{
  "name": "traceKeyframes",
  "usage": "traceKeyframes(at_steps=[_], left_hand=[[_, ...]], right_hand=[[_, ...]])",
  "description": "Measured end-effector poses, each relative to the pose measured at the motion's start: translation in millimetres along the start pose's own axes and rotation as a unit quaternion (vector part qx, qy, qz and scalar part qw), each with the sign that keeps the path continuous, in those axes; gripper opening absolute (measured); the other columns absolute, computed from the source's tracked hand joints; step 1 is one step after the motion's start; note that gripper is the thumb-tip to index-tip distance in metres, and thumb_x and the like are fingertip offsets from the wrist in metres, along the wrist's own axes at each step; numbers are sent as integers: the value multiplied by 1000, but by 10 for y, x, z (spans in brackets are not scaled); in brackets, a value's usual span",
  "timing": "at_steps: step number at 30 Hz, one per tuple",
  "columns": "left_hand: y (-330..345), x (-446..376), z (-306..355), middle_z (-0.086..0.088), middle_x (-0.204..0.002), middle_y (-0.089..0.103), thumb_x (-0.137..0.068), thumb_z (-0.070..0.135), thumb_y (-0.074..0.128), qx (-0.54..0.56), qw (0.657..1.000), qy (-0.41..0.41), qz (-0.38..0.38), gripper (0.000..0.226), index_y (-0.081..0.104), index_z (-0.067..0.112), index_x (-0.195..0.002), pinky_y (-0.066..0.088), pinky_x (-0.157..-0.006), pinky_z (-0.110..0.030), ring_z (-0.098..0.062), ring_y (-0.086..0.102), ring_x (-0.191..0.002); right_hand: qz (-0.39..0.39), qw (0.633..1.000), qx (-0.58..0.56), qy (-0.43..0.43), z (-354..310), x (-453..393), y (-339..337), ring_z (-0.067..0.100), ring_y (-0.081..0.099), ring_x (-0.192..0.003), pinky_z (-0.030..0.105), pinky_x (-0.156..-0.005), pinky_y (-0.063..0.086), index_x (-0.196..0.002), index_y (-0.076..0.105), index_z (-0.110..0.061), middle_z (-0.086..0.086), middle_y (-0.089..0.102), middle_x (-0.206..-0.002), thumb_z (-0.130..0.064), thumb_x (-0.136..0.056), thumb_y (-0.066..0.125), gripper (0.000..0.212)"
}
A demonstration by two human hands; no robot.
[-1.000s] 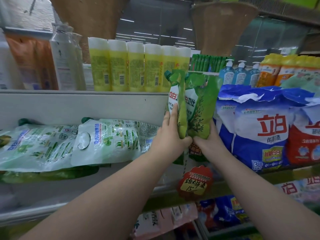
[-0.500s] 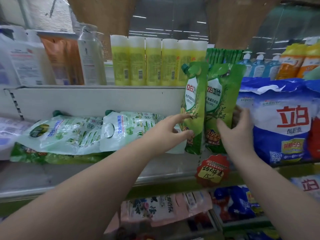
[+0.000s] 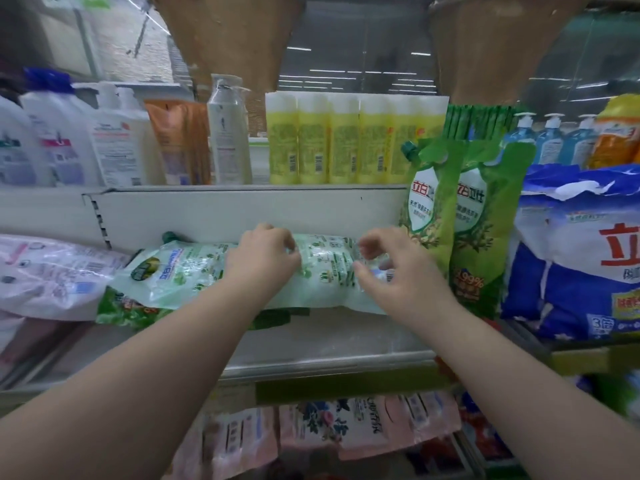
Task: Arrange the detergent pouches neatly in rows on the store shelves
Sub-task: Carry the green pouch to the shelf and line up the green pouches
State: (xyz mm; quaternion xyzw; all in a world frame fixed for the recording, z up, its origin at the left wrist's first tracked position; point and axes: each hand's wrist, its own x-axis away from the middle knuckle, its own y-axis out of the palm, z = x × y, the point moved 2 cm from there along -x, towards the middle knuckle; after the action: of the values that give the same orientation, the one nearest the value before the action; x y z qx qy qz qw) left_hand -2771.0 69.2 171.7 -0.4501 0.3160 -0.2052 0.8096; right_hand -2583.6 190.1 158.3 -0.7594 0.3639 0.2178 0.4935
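The left hand [image 3: 264,262] curls its fingers onto the middle of a pale green plastic detergent pouch [image 3: 323,271] lying flat on the grey metal shelf [image 3: 311,346]. The right hand [image 3: 398,273] pinches its right end. Two dark green spouted pouches [image 3: 431,216] stand upright just beside it.

Two bare, smooth forearms [image 3: 162,355]

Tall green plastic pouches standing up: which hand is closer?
Right. Right hand grips the pale lying plastic pouch just beside the tall green plastic pouches; left hand grips farther left.
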Motion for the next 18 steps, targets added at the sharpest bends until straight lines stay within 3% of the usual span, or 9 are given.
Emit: traceKeyframes(at_steps=[2, 4, 6, 9, 11, 13, 15, 18], left_hand=[[-82, 4, -251, -1, -124, 56, -90, 47, 61, -23, 998, -51, 6, 30, 64, 29, -113, 50, -94, -45, -29, 56, -115], [-150, 44, -462, -6, -112, 63, -85, 56, 69, 16, 993, -115, -6, 47, 59, 18, -111, 53, -79, -38, -28, 64, -98], [-184, 72, -563, -6, -81, 67, -84, 56, 74, 92, 982, -164, -34, 47, 57, 12, -87, 46, -57, -29, -22, 64, -68], [-176, 76, -551, -8, -70, 70, -85, 39, 77, 229, 946, -200, -111, 37, 63, 6, -91, 49, -52, -26, -19, 62, -51], [-159, 99, -497, -9, -74, 73, -86, 29, 78, 292, 924, -192, -154, 30, 66, 4, -97, 55, -53, -26, -18, 69, -56], [-114, 127, -449, -16, -93, 76, -90, 17, 75, 365, 896, -181, -175, 26, 64, 2, -107, 64, -66, -34, -24, 77, -75], [-73, 144, -381, -26, -122, 66, -93, 8, 65, 416, 878, -174, -163, 31, 56, 0, -122, 63, -85, -46, -37, 73, -99], [-55, 147, -174, -26, -135, 57, -99, 10, 55, 486, 849, -153, -141, 29, 50, 7, -127, 58, -92, -57, -44, 66, -112]], right_hand=[[-145, 985, 56, 68, -7, -30, 212, 12, 48, -133, 40, -110, 45, -145, 45, -33, -9, 48, -146, -53, -89, 67, 63], [-258, 951, 133, 103, 20, -24, 396, 22, 27, -152, 47, -121, 31, -159, 19, -41, -10, 17, -168, -63, -86, 66, 89], [-289, 932, 192, 109, 54, -7, 543, 31, 12, -158, 53, -125, 22, -161, 5, -43, -9, -2, -172, -57, -86, 69, 99], [-256, 929, 225, 144, 88, -5, 704, 40, 8, -157, 56, -126, 18, -160, 0, -42, 2, -7, -172, -46, -87, 74, 104], [-235, 926, 241, 169, 108, -21, 774, 43, 12, -156, 56, -125, 21, -160, -7, -40, 10, -3, -171, -46, -88, 74, 108], [-215, 924, 268, 167, 122, -53, 815, 44, 20, -153, 54, -122, 27, -160, -11, -35, 15, 6, -169, -49, -89, 72, 110], [-193, 927, 281, 155, 137, -75, 832, 43, 30, -148, 51, -117, 34, -161, -9, -33, 17, 16, -166, -46, -90, 69, 107], [-165, 943, 245, 150, 163, -58, 805, 38, 47, -135, 47, -104, 46, -162, -4, -31, 16, 30, -159, -41, -91, 69, 102]])
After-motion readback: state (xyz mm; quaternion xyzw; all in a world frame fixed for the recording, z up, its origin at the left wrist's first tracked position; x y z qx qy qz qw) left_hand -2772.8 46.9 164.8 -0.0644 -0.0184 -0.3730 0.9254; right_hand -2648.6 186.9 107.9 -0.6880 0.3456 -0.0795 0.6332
